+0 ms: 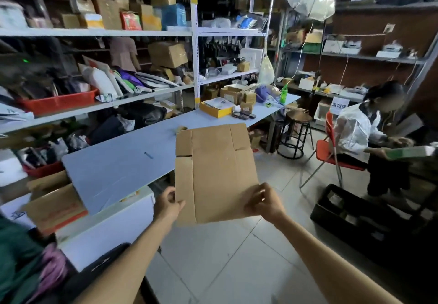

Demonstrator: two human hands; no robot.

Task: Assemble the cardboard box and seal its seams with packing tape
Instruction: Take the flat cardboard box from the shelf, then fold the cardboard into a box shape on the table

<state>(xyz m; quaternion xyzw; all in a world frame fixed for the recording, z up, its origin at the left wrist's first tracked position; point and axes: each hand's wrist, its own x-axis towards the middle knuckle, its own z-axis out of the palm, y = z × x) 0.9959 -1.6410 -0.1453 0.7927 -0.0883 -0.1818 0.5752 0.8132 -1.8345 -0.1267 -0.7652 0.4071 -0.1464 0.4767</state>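
Now we hold flattened cardboard box [213,173] upright in air, beside blue table [118,161], above tiled floor; long axis runs near-vertical, top leaning slightly away. Our left hand [168,203] pinches lower left edge, thumb on front; our right hand [265,200] grips lower right corner, fingers curled. Box plain brown, creased, flap slits visible, unfolded.

- The surface [118,168] is bare left of the flat cardboard box [218,173], apart from a small blue item [148,155].
- A brown roll [181,129] sits just behind the cardboard's top left corner.
- The far end is crowded with a yellow tray [216,112], cartons [233,94] and a green bottle [283,94].
- The open floor [237,268] is bounded on the right by a stool [295,135], a red chair [331,152] and a black crate [355,220].
- An open carton [54,204] stands by the surface's near left corner.
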